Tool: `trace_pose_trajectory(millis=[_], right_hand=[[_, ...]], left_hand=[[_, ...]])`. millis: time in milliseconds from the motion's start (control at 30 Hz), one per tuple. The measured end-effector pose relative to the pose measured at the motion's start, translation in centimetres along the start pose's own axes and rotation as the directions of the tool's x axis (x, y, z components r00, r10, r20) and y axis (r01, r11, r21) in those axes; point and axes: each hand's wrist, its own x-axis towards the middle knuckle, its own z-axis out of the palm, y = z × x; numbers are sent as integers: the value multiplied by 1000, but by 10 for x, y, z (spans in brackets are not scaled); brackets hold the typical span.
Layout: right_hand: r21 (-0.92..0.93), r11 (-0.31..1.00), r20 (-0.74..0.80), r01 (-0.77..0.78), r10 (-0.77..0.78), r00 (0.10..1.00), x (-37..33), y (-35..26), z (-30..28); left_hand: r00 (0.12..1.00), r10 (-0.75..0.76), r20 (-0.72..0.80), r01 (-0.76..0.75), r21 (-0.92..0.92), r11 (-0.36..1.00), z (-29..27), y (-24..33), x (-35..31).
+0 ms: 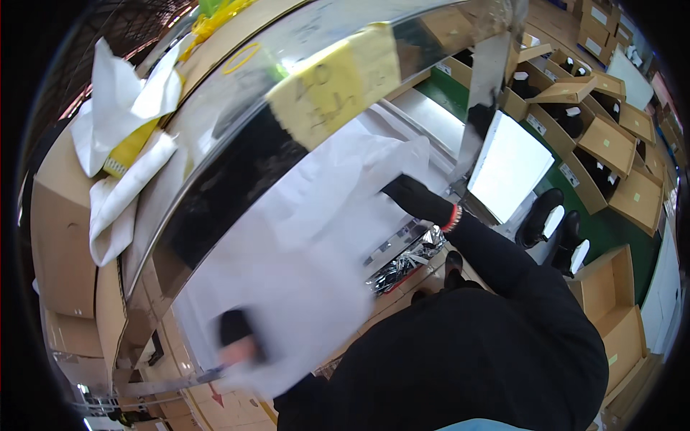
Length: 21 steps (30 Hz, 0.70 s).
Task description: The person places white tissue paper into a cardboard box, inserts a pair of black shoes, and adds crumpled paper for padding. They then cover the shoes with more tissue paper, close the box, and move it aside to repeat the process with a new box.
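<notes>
A large sheet of thin white paper (pixel 309 266) spreads between my hands, partly lifted and smeared by motion. My left hand (pixel 241 336), in a black glove with bare fingertips, is at the paper's near left part. It is too blurred to show how its fingers are placed. My right hand (pixel 417 197), gloved in black with a red and pale bracelet (pixel 453 218) at the wrist, reaches over the paper's right side. Its fingers are stretched out, and their tips lie against or just above the white sheet; contact is unclear.
A metal-edged shelf with a yellow handwritten note (pixel 336 82) crosses above the paper. White wrapping sheets (pixel 129 108) hang at the left by a cardboard box (pixel 65 230). To the right stand a white stack (pixel 510 165), black boots (pixel 539 219) and several open shoe boxes (pixel 607 144).
</notes>
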Motion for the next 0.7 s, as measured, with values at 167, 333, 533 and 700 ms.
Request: trace_pose_trajectory(millis=[167, 333, 533, 700], right_hand=[[-99, 995, 488, -30, 75, 870, -34, -31, 62], [-408, 857, 296, 314, -201, 934, -68, 43, -9], [-421, 905, 398, -59, 243, 885, -152, -62, -13], [-225, 973, 154, -43, 79, 985, -256, -108, -78]], left_hand=[[645, 190, 741, -122, -146, 982, 85, 7, -56], [93, 266, 960, 583, -268, 767, 67, 3, 41], [504, -346, 792, 334, 191, 923, 168, -106, 67], [345, -338, 876, 342, 218, 914, 284, -152, 57]])
